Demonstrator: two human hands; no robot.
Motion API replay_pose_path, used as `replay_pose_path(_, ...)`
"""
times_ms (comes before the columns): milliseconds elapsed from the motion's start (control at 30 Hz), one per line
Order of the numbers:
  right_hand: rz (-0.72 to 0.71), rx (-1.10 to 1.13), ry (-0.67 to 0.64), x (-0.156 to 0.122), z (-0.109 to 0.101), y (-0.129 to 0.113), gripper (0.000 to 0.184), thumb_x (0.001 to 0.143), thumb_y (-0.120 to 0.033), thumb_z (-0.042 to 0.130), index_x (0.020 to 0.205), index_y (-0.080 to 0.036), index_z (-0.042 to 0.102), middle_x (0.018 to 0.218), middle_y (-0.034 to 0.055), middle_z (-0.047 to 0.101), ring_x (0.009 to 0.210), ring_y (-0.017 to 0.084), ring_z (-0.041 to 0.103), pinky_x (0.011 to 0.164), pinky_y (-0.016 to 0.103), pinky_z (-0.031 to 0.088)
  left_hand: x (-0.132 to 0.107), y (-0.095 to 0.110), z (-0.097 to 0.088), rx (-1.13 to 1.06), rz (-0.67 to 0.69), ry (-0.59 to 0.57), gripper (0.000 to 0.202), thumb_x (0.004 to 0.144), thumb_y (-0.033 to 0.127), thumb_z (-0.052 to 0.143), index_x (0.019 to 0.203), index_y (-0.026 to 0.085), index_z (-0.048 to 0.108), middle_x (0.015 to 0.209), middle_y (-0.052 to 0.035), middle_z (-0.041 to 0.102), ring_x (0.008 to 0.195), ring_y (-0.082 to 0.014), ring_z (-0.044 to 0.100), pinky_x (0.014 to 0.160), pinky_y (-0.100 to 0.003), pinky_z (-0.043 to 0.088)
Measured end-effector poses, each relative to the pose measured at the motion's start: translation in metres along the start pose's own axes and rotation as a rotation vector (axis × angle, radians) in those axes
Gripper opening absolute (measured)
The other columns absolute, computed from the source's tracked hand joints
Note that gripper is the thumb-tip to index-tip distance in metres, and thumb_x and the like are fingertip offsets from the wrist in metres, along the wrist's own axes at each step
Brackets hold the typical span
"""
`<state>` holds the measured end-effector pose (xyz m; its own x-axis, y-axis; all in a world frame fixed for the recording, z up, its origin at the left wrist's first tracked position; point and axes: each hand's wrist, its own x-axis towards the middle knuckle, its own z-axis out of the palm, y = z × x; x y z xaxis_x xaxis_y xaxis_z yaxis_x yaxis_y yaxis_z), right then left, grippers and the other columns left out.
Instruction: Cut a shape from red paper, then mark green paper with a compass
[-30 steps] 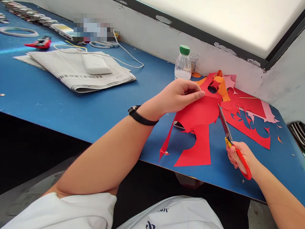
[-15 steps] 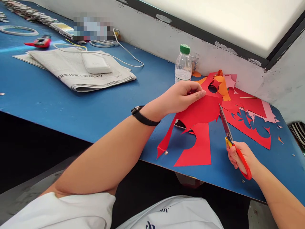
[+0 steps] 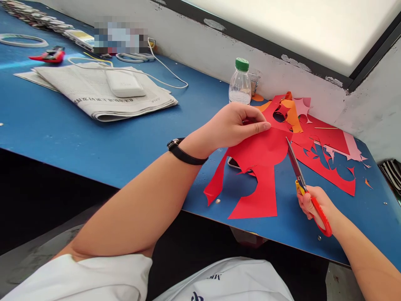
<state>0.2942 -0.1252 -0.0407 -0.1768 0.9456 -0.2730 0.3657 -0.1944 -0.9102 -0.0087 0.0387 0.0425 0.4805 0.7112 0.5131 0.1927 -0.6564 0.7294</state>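
Observation:
Between thumb and fingers, my left hand (image 3: 239,123) pinches a sheet of red paper (image 3: 260,146) with curved cut edges, held over the table. My right hand (image 3: 315,202) is closed round the red and yellow handles of a pair of scissors (image 3: 297,165). The blades look nearly closed, and their tips are at the right edge of the red paper. Below the sheet lies another red paper piece (image 3: 265,196) with a round bite cut out of it. A dark phone-like object (image 3: 233,162) is mostly hidden under the paper.
Red, pink and orange paper scraps (image 3: 332,167) spread over the right of the blue table (image 3: 150,142). A green-capped bottle (image 3: 240,83) stands behind my left hand. Folded newspapers (image 3: 94,98) bear a white power bank (image 3: 123,82); a white cable (image 3: 169,81) trails nearby.
The red paper in my left hand has tilted slightly, and its right edge has shifted a little. The scissors have moved slightly left at the tips. Both grips are unchanged.

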Motion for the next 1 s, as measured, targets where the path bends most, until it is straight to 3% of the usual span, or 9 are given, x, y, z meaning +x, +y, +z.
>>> replay_pose_path(1000, 0.016, -0.015, 0.007, -0.0007, 0.0016, -0.0007, 0.081, 0.077, -0.106, 0.059, 0.073, -0.026, 0.044, 0.058, -0.0084, 0.035, 0.048, 0.011, 0.032, 0.041, 0.026, 0.035, -0.0014, 0.0020, -0.0010, 0.027, -0.021, 0.008, 0.023, 0.093, 0.037, 0.076, 0.083, 0.017, 0.082, 0.072, -0.0040, 0.072, 0.066, -0.0132, 0.058, 0.057, -0.027, 0.044)
